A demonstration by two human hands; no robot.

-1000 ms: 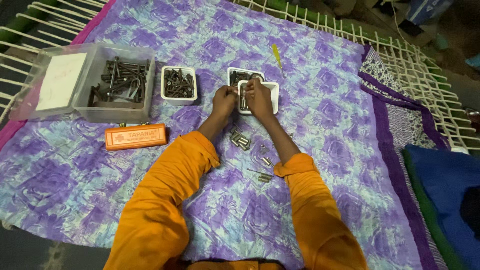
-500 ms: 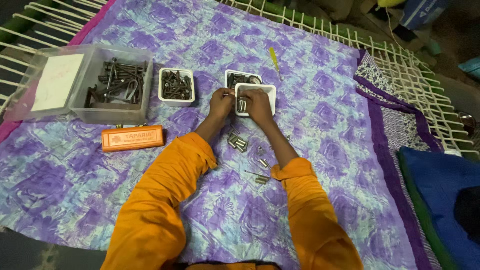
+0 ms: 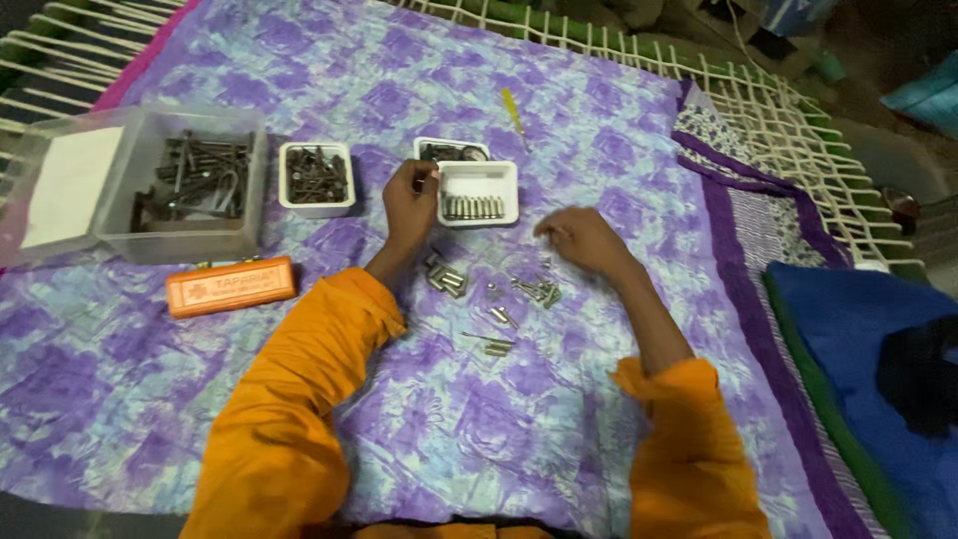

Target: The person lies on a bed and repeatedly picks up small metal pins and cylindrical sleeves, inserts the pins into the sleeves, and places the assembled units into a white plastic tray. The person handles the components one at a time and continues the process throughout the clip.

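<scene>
The left hand (image 3: 409,200) rests at the left edge of a small white tray (image 3: 479,193), its fingers curled together against the rim, perhaps pinching a small piece, though that is too small to tell. Inside the tray a row of short silver metal pieces (image 3: 472,208) lies side by side. The right hand (image 3: 584,240) hovers low over the purple patterned cloth (image 3: 299,60), just right of a scatter of loose silver pieces (image 3: 534,289); its fingers are loosely bent and slightly apart, holding nothing that shows. More of the same pieces lie in a small cluster (image 3: 446,277) below the left hand. To sort well here, it seems best to keep the tray steadied with the left hand and pick one piece at a time, laying each parallel to the row so it does not roll. Behind sit a second white tray (image 3: 447,150), a white tray of dark screws (image 3: 316,178), a clear box of bolts (image 3: 190,185), an orange case (image 3: 231,285) and a yellow screwdriver (image 3: 514,110).
</scene>
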